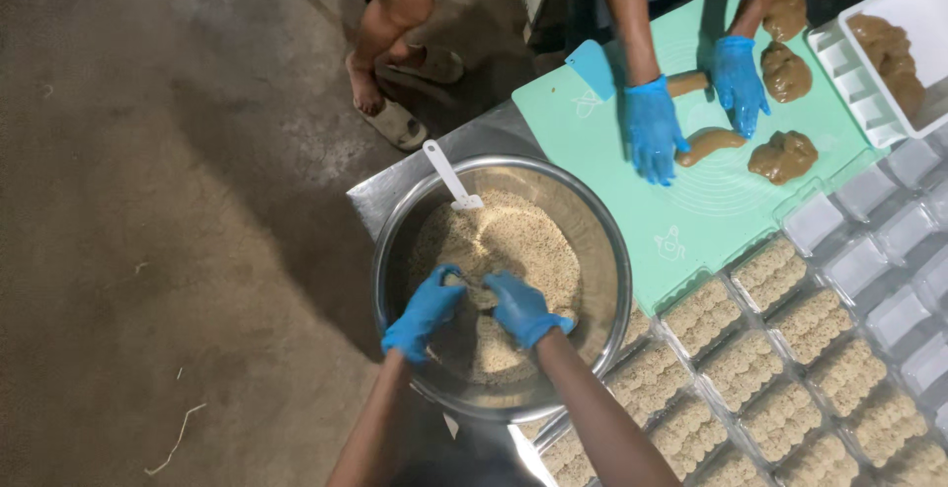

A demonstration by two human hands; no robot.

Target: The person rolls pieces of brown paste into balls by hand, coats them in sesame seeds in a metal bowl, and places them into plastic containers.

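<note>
Head view, wearer's hands
Left hand (423, 311): blue-gloved, fingers curled inward over the crumb, closed about a small coated piece; what exactly it grips is hard to make out.
Right hand (523, 309): blue-gloved, fingers bent and meeting the left fingertips, pinching the same coated piece (481, 295) between the two hands.
Coated piece: held at the fingertips of both hands, just above the crumb heap.
Crumb (513, 235): pale, grainy heap, directly under and beyond both hands.
Steel bowl (604, 240): round, shiny, enclosing both hands; its rim passes beneath both wrists.
White scoop (449, 176): handle leaning on the far rim, bowl end stuck in the crumb, well beyond the left hand.

Head view, around the hands
Coated pieces in clear trays (750, 368): rows of crumbed blocks, just to the right of the right forearm.
Empty clear tray cells (894, 240): further right, beyond the filled rows.
Green mat (691, 230): beyond the bowl, to the right of the right hand.
Co-worker's gloved hands (652, 129): two blue gloves pressed flat on the mat, well apart from the wearer's hands.
Brown dough lumps (783, 156): on the mat by the co-worker's hands.
White tray of brown paste (928, 13): far right corner.
Sandalled feet (395, 117): on the concrete floor (148, 250), far beyond the left hand.
</note>
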